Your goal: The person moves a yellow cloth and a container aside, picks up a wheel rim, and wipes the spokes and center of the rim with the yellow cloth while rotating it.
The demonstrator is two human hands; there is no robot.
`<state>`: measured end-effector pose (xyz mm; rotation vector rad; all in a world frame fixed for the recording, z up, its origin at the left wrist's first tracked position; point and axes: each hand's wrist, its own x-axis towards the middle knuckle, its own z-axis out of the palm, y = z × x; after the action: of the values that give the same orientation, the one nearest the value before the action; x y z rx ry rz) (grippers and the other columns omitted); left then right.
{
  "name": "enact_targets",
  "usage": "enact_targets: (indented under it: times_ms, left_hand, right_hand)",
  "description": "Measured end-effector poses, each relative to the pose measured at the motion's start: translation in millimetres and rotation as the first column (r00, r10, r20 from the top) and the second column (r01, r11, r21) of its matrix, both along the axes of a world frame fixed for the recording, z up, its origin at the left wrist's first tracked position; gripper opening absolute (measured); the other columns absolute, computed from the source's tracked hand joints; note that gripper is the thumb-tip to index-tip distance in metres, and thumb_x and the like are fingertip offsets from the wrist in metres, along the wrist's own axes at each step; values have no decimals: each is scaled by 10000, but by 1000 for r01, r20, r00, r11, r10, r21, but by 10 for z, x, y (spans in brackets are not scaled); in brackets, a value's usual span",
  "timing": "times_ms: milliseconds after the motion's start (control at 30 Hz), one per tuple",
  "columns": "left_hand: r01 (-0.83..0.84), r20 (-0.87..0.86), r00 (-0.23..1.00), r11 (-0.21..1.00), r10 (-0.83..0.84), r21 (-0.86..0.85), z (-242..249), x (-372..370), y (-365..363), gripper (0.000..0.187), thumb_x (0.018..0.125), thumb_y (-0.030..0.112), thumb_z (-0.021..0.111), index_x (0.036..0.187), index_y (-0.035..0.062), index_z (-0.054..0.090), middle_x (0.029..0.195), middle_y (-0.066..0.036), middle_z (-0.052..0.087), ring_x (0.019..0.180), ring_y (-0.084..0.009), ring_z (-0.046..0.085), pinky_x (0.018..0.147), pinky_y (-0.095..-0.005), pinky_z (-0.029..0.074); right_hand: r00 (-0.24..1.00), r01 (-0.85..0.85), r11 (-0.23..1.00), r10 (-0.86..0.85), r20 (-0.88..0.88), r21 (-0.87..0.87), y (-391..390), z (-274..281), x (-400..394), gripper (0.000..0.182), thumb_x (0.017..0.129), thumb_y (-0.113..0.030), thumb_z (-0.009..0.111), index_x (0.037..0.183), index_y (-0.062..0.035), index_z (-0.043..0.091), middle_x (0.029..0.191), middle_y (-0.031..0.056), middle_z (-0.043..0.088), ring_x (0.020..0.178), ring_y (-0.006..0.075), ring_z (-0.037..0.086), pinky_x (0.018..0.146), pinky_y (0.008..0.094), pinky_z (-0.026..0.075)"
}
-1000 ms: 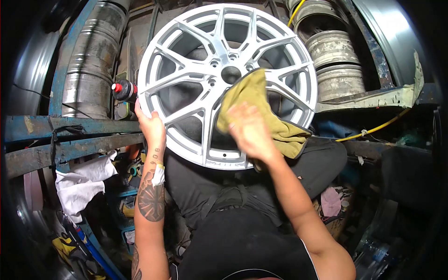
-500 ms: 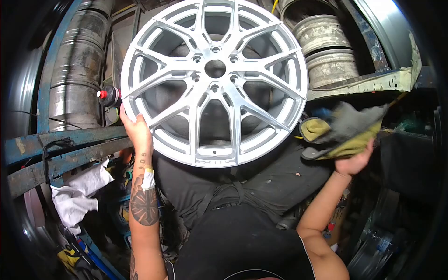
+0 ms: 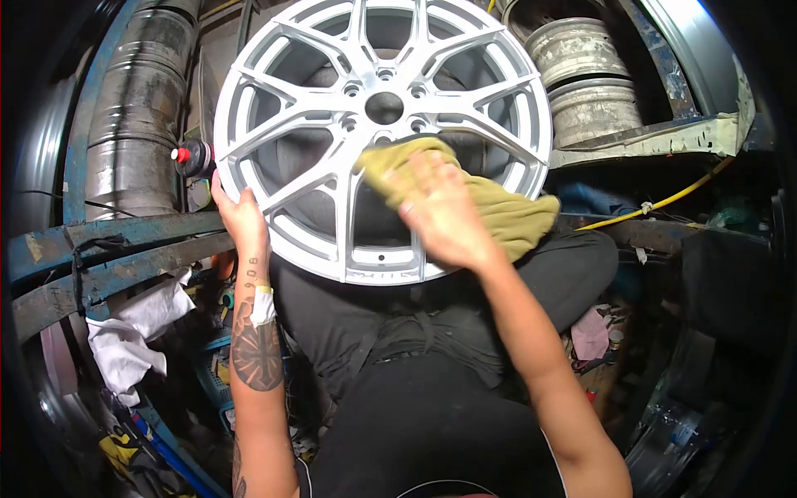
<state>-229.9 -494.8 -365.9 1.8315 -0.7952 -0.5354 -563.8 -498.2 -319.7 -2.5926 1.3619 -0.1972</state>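
A silver multi-spoke alloy wheel [image 3: 286, 184] is tilted face up over my lap, with its top edge cut off by the view. At its lower left edge, my left hand [image 3: 242, 220] grips the outer lip, the thumb on the face side. My right hand [image 3: 444, 216], blurred by motion, presses an olive-green cloth [image 3: 510, 217] onto the lower right spokes beside the centre bore. Its fingers lie stretched along the cloth, which covers part of the spokes and drapes toward the rim's right edge.
A dark bottle with a red cap [image 3: 193, 158] stands left of the wheel. Worn bare rims [image 3: 577, 50] are stacked at upper right, with metal drums [image 3: 137, 124] at left. Blue steel bars [image 3: 124, 257], a white rag [image 3: 137, 336] and a yellow hose [image 3: 681, 199] flank me.
My right hand has swung left with the cloth from beside the wheel onto its spokes. The cloth's olive side now shows. My left hand stays on the rim, and the wheel has shifted slightly.
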Motion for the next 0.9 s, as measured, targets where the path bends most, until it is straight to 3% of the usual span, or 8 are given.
enact_targets:
  times_ms: [133,200,333,533,600,667,800,900]
  left_hand:
    - [28,-45,999,999,-30,-46,-15,1,-10,636,944,-46,520,1556,-17,349,1492,-207,514,1302,-280,568,1115,-358,413]
    - [34,2,999,999,-34,-33,-21,21,24,638,943,-46,522,1556,-18,350,1499,-208,506,1304,-279,566,1114,-353,413]
    - [-14,-44,999,999,12,-32,-25,11,-4,638,923,-56,543,1539,4,385,1454,-213,552,1284,-279,592,1098,-358,432]
    - [-12,-63,998,1000,12,-8,62,-36,40,654,943,-53,540,1565,30,353,1438,-209,577,1297,-280,593,1115,-368,426]
    - [0,-64,998,1000,-1,-27,-9,-3,9,661,942,-54,542,1568,31,348,1444,-211,572,1301,-280,590,1117,-369,425]
    - [0,-40,999,1000,-1,-17,4,-5,7,654,938,-56,543,1560,32,362,1449,-206,568,1299,-281,594,1114,-370,426]
    - [-9,-62,998,1000,7,-27,-23,-3,21,644,933,-41,540,1551,31,372,1437,-205,577,1286,-282,602,1107,-372,431]
    - [-10,-53,999,1000,11,12,26,-4,1,641,930,-35,541,1546,28,376,1430,-206,582,1280,-282,605,1105,-372,431]
  right_hand:
    - [953,-303,858,268,142,414,465,190,40,498,1087,-401,382,1537,-226,502,1512,246,514,1443,368,460,1234,475,282]
    - [990,-67,683,134,-35,728,155,585,-124,509,1083,-401,373,1552,-235,481,1512,245,512,1445,397,447,1241,452,295]
    - [970,-77,979,117,-213,188,394,201,-82,515,1045,-380,473,1540,-239,491,1570,234,450,1475,435,384,1249,527,232]
    - [959,-275,885,278,46,375,388,234,-23,463,1057,-362,456,1501,-270,546,1596,92,455,1504,275,379,1233,570,266]
    - [972,-222,879,234,25,422,309,363,-409,477,1071,-359,430,1534,-272,502,1686,62,319,1508,314,371,1252,521,267]
    - [999,6,773,20,-34,634,211,496,-867,428,1061,-319,457,1367,-87,644,1564,153,499,1383,393,515,1216,521,311]
    - [984,167,887,-120,-135,431,466,830,-863,389,1012,-302,539,1105,8,755,1387,159,655,1325,335,575,1202,498,322]
    - [996,29,946,0,-87,324,724,724,-403,365,964,-286,592,896,29,766,1308,170,687,1246,290,622,1204,481,326]
